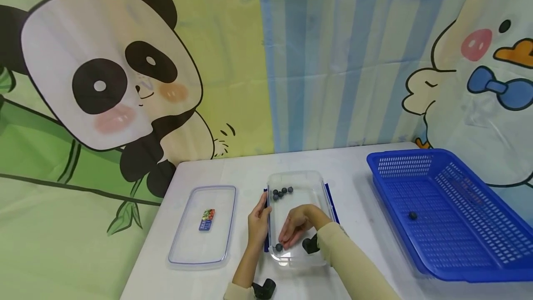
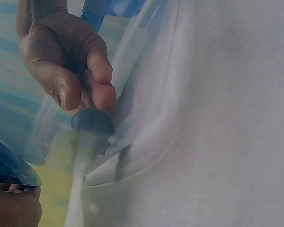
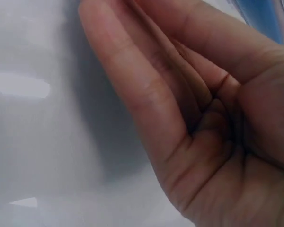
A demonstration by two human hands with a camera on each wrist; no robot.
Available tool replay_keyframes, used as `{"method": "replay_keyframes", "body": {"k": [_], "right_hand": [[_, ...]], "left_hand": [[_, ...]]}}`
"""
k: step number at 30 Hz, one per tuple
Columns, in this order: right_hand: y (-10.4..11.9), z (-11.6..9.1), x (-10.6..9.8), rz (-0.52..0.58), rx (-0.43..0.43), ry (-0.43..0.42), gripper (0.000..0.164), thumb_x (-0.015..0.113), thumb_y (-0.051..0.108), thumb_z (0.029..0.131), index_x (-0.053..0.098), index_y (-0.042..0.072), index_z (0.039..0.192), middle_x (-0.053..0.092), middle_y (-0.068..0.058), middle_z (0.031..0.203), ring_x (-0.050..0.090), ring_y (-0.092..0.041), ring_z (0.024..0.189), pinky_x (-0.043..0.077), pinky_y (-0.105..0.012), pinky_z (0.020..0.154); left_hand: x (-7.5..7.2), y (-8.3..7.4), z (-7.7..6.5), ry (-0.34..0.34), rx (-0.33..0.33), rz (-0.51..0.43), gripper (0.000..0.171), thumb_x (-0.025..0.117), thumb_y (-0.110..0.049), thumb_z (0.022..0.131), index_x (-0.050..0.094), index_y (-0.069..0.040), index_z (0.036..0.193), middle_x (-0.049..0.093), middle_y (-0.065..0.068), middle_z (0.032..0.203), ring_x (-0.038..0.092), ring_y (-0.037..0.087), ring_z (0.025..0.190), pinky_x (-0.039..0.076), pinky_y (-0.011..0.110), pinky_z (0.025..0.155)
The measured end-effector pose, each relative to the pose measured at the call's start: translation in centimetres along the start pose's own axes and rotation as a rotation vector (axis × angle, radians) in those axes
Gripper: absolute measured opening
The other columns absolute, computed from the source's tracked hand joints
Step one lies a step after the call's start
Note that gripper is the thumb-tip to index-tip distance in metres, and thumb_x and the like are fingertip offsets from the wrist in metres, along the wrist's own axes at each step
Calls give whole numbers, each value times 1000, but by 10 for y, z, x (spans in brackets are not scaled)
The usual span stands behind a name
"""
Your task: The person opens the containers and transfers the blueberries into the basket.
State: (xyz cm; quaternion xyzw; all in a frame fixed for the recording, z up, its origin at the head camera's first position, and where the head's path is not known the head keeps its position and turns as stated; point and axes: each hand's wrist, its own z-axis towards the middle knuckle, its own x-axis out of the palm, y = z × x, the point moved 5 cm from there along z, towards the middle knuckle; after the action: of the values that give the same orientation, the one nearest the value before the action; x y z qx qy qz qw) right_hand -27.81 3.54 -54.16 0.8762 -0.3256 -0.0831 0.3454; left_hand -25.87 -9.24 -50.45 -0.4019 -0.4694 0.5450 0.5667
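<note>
A clear plastic container (image 1: 308, 256) with blue side latches stands on the table. My left hand (image 1: 258, 223) grips its left side, the thumb over the rim; in the left wrist view, fingers (image 2: 14, 201) lie by a blue latch (image 2: 12, 163). Inside the container, my right hand (image 1: 297, 227) has its fingers gathered at a blueberry (image 1: 278, 247) in the near left corner. Through the clear wall, the left wrist view shows this blueberry (image 2: 92, 122) at the fingertips. The right wrist view shows the palm (image 3: 217, 137), the berry hidden. Several more blueberries (image 1: 281, 194) cluster at the container's far left.
A clear lid (image 1: 183, 240) with a small colourful label (image 1: 207, 220) lies to the left. On the right stands a blue perforated basket (image 1: 412, 244) with one blueberry (image 1: 412, 215) in it. A printed curtain (image 1: 325, 59) hangs behind the white table (image 1: 350, 170).
</note>
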Motion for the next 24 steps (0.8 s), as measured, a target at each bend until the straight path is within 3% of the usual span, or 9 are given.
{"method": "replay_keyframes", "body": {"k": [8, 17, 24], "right_hand": [[2, 5, 8, -8, 17, 16, 15, 58, -7, 85, 68, -8, 96, 67, -22, 92, 68, -21, 79, 55, -25, 75], [1, 10, 8, -6, 26, -2, 13, 60, -6, 84, 69, -7, 94, 67, -24, 92, 68, -23, 77, 56, -27, 73], [-4, 12, 11, 0, 30, 25, 14, 59, -7, 84, 68, -8, 95, 67, -23, 92, 68, -23, 77, 55, -30, 77]], "left_hand": [[-3, 0, 2, -39, -23, -8, 42, 48, 7, 89, 42, 9, 131, 41, 19, 137, 32, 24, 131, 26, 16, 103], [-2, 0, 3, -33, -8, -15, 43, 48, 7, 89, 41, 11, 131, 40, 21, 137, 31, 28, 131, 26, 17, 103], [-1, 2, -1, -37, -37, -18, 43, 48, 6, 89, 42, 9, 131, 41, 18, 138, 32, 25, 131, 24, 18, 104]]}}
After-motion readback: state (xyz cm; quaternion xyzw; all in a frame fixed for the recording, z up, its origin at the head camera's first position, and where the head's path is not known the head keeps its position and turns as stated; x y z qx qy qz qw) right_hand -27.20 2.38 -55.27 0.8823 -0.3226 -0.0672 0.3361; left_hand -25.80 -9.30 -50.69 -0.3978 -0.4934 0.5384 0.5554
